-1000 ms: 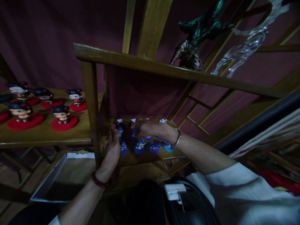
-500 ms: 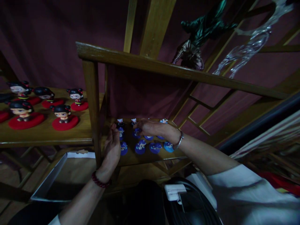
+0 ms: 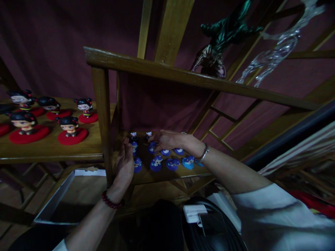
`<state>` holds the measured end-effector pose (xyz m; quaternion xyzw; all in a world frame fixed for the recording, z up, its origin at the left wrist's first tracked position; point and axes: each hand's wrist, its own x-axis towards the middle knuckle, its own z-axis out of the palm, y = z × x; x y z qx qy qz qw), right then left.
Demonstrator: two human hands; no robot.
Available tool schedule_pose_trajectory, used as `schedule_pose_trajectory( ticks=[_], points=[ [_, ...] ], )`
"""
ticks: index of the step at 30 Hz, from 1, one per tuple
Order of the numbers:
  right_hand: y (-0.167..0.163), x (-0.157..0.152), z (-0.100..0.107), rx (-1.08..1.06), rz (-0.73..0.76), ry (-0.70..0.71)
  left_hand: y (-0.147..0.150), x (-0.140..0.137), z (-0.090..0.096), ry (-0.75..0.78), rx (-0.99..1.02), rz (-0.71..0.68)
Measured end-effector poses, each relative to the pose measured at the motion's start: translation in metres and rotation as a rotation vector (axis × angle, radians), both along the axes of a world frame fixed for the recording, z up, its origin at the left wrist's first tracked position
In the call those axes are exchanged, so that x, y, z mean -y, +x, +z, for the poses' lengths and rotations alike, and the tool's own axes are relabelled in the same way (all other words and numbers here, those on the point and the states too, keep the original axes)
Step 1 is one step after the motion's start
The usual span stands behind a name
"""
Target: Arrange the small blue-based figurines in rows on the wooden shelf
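Note:
My left hand (image 3: pixel 125 164) stands edge-on at the left of the lower shelf (image 3: pixel 146 178), fingers stretched out and close together. It holds nothing and is beside a blue-based figurine (image 3: pixel 137 165). Reaching across from the right, my right hand (image 3: pixel 169 140) has its fingers bent down around a small figurine (image 3: pixel 151 147) on a purple-blue base; the fingertips are partly hidden. Just behind them stands a dark cat-like figurine (image 3: pixel 148 135), with a similar dark figurine (image 3: pixel 133 136) to its left. More blue-based figurines (image 3: pixel 173 164) line the front row.
A wooden post (image 3: pixel 101 122) and top rail (image 3: pixel 183 77) frame the shelf. On the left shelf stand several red-based figurines (image 3: pixel 72 130). Above right are a green statuette (image 3: pixel 222 31) and a clear glass animal (image 3: pixel 274 52). An open box (image 3: pixel 68 198) and coiled black cable (image 3: pixel 225 230) are below.
My right hand has shifted slightly to the right and toward the back, uncovering more of the blue-based figurines at the right. My left hand stays in place.

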<state>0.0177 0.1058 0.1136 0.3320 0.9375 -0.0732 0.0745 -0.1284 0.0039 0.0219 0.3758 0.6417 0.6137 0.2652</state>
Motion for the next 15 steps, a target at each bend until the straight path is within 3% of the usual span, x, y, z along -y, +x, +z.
schedule_pose_trajectory(
  ticks=[8,15],
  points=[
    [0.013,0.003,0.034,0.063,-0.027,0.021,0.001,0.002,0.003,-0.033,0.040,-0.025],
    [0.030,-0.005,0.023,0.141,-0.075,0.013,-0.001,-0.001,-0.004,-0.011,0.040,-0.024]
  ],
)
